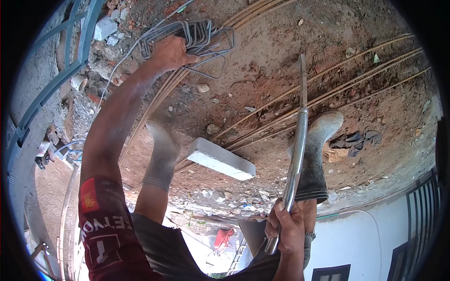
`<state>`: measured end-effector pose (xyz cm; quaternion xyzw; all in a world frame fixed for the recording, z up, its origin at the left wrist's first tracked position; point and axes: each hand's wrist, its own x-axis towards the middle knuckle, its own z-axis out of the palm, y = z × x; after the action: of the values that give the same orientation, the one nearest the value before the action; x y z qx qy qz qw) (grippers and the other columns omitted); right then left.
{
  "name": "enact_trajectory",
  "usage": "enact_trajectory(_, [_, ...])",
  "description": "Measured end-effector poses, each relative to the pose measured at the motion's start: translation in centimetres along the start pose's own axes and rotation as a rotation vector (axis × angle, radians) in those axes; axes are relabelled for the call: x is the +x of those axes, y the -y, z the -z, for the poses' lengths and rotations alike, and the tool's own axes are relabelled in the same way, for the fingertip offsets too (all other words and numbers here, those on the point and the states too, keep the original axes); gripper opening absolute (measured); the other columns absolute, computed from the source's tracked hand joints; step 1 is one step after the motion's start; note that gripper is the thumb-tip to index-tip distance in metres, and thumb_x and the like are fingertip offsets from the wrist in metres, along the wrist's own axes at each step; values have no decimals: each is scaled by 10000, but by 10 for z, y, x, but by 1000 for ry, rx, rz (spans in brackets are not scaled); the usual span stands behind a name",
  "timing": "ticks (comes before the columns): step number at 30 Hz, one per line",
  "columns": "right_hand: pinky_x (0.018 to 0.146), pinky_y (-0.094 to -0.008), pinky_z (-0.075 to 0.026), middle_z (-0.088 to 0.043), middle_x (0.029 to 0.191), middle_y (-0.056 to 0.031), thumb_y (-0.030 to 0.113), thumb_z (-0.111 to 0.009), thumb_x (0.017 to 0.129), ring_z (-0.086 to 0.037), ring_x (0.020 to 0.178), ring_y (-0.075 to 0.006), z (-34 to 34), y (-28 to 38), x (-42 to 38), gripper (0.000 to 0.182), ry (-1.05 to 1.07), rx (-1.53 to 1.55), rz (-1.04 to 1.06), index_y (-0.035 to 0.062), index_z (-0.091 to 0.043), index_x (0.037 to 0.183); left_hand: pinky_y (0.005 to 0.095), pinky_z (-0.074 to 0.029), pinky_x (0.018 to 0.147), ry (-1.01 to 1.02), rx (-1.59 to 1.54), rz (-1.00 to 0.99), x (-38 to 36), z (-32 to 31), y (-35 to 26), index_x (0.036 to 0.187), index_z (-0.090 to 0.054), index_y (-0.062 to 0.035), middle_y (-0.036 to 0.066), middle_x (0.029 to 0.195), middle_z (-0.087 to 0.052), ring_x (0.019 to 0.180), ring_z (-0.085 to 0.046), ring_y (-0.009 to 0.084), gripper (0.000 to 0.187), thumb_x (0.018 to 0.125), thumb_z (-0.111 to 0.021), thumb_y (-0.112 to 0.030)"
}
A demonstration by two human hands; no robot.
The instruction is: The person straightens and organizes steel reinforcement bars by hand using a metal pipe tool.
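Observation:
At the upper left, my left hand (169, 54) is closed on a bundle of bent steel rebar stirrups (199, 33), its thumb pointing right and its other fingers partly hidden among the loops. My right hand (287, 225), at the lower middle, wraps round the lower end of a long shiny metal pipe (296, 157). A narrower, rusty flat bar (303, 84) extends from the pipe's far end. The pipe stands in front of my right boot. A pale rectangular block (222, 159) lies on the ground between my boots, across long rebar rods.
Long thin rebar rods (365, 75) run diagonally over the muddy ground. A blue-grey metal frame (51, 91) curves along the left. Rubble (105, 28) lies at the upper left, and a dark cloth (356, 140) right of my right boot. A white wall (351, 239) stands at the lower right.

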<state>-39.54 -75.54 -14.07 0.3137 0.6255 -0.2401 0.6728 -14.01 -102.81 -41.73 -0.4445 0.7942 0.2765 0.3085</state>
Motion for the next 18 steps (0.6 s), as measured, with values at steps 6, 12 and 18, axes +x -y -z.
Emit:
enact_trajectory(6, [361, -230, -364, -423, 551, 7, 241, -574, 935, -405, 389, -73, 2, -3, 2, 178, 1, -15, 14, 101, -503, 851, 412, -503, 833, -141, 33, -177, -11, -19, -8, 879, -652, 18, 198, 901, -648, 886, -628, 339, 423, 824, -633, -402])
enact_trajectory(12, [358, -224, -368, -427, 549, 6, 230, -573, 936, -407, 385, -69, 1, -4, 3, 176, -39, -54, 20, 100, -507, 837, 411, -508, 821, 196, 74, -23, -8, 15, -23, 902, -653, 14, 190, 905, -664, 901, -637, 335, 385, 795, -659, -355])
enact_trajectory(18, [382, -212, -334, -440, 574, 8, 153, -605, 915, -375, 433, -56, 0, -5, 3, 127, -47, 49, 0, 83, -519, 853, 429, -512, 787, 236, 7, -23, -3, 19, -21, 772, -666, 6, 184, 764, -664, 809, -655, 333, 328, 767, -673, -321])
